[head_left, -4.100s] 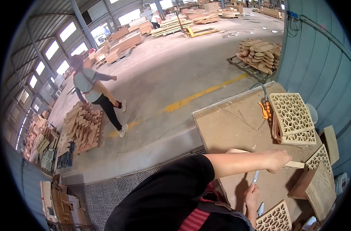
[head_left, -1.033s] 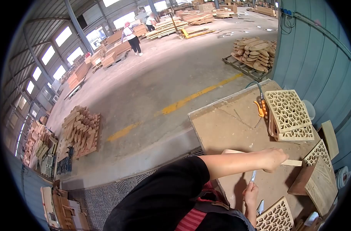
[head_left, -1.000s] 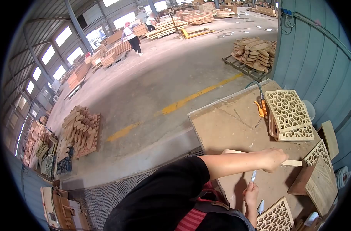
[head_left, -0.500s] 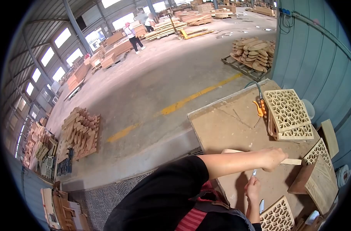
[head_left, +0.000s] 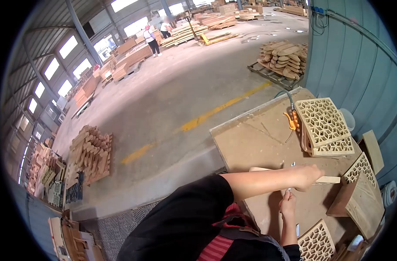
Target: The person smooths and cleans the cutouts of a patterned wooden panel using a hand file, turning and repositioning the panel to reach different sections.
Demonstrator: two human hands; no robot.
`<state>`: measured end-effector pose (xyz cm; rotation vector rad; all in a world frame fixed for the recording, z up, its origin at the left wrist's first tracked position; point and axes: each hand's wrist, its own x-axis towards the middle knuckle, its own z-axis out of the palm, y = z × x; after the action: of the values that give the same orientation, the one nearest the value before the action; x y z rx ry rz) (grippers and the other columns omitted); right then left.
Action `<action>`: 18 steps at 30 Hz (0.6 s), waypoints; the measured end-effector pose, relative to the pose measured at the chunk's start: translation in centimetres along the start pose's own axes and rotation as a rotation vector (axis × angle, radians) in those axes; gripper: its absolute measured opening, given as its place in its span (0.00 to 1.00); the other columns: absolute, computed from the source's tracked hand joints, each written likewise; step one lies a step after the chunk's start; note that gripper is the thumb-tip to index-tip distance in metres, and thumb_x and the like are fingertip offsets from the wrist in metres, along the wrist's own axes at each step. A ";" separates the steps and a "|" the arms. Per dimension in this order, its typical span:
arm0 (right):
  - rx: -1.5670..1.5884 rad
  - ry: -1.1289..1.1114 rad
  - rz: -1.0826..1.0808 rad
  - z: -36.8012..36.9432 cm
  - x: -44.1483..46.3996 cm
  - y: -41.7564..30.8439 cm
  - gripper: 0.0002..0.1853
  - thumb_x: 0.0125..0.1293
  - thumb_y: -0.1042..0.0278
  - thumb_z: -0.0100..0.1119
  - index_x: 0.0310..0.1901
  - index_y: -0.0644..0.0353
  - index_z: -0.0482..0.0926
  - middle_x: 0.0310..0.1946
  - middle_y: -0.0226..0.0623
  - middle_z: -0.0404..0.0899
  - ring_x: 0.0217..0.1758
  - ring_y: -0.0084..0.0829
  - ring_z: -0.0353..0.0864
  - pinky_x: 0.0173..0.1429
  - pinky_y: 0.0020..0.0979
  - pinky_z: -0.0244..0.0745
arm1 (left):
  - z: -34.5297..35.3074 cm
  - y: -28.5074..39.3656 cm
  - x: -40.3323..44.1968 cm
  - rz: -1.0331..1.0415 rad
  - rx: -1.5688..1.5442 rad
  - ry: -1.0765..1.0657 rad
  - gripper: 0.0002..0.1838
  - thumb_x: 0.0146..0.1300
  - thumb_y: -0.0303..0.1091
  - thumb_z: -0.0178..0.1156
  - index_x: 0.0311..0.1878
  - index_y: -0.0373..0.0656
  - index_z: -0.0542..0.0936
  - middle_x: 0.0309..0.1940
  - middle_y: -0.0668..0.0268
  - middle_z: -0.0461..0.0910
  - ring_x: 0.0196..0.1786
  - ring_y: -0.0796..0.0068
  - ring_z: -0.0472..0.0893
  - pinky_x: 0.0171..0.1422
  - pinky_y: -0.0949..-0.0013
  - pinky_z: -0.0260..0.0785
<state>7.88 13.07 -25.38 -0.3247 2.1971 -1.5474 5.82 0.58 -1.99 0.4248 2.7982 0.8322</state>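
Observation:
My left hand (head_left: 309,176) is closed on a pale wooden strip (head_left: 330,179), whose end sticks out to the right. A pale wooden edge also shows beyond my left forearm; the forearm covers the stretch between. Just below that forearm, my right hand (head_left: 287,203) is closed around a slim tool (head_left: 289,190) with a pale, metallic look. A small shiny tip shows on the far side of the forearm, perhaps the same tool; its exact kind is unclear. Both hands are over the brown worktable (head_left: 250,139).
Stacked lattice panels (head_left: 322,122) lie at the table's back right, beside an orange air gun (head_left: 292,120) with a hose. Another lattice panel (head_left: 317,241) is near my right forearm. Wooden boards (head_left: 359,204) stand at right. Wood piles (head_left: 282,58) and two people are on the floor beyond.
My right hand has moved slightly up, closer to my left forearm, and a shiny tip now shows beyond that forearm. My left hand keeps its hold. The view has shifted slightly.

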 end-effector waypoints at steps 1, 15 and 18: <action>0.005 0.002 0.033 0.2 -0.7 -0.6 0.20 0.78 0.57 0.40 0.30 0.61 0.68 0.08 0.30 0.65 0.05 0.22 0.59 0.09 0.27 0.53 | 0.2 -0.1 0.0 0.000 -0.002 0.018 0.22 0.50 0.18 0.59 0.51 0.39 0.74 0.41 0.46 0.79 0.49 0.46 0.80 0.50 0.52 0.75; -0.057 0.007 -0.085 -0.5 1.5 2.2 0.20 0.77 0.56 0.41 0.31 0.62 0.70 0.09 0.30 0.66 0.07 0.22 0.61 0.11 0.27 0.55 | 0.1 0.1 0.0 -0.034 -0.009 0.025 0.21 0.51 0.19 0.59 0.51 0.38 0.74 0.43 0.46 0.79 0.50 0.44 0.79 0.51 0.51 0.73; 0.024 -0.034 0.068 -0.5 0.5 -2.5 0.20 0.78 0.54 0.41 0.33 0.62 0.71 0.09 0.29 0.65 0.07 0.20 0.61 0.11 0.26 0.54 | -0.7 0.5 -0.3 -0.028 -0.046 -0.023 0.21 0.50 0.18 0.59 0.50 0.38 0.74 0.42 0.45 0.79 0.49 0.44 0.80 0.50 0.51 0.73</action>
<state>7.03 12.43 -22.99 -0.2639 2.1393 -1.5197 6.01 0.55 -1.13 0.3838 2.7519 0.8778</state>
